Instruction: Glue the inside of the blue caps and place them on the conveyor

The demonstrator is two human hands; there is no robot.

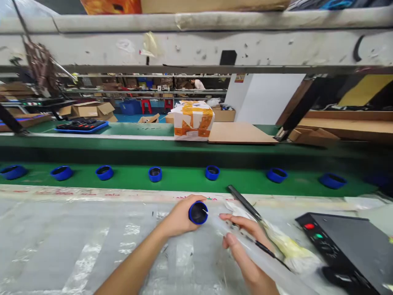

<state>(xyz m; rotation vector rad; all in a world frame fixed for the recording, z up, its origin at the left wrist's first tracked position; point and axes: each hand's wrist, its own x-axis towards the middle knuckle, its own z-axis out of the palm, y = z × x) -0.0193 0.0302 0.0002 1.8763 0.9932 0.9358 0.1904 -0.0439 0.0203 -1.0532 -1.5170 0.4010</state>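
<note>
My left hand (pixel 181 217) is closed around a blue round cup with a dark inside (pixel 198 213), its opening facing me. In my right hand (pixel 248 246) is a translucent white dispensing syringe (pixel 225 227) with a thin black cord along it. Its thin pale tip points left and reaches the right rim of the cup; whether it touches the inside I cannot tell. Both hands are above the plastic-covered bench (pixel 92 241).
Several similar blue cups, one of them straight ahead (pixel 212 172), stand spaced along the green belt (pixel 184 180). To the right lie a dark-handled tool (pixel 245 201) and a black control box (pixel 346 246) with red and green buttons. A taped carton (pixel 194 121) stands beyond.
</note>
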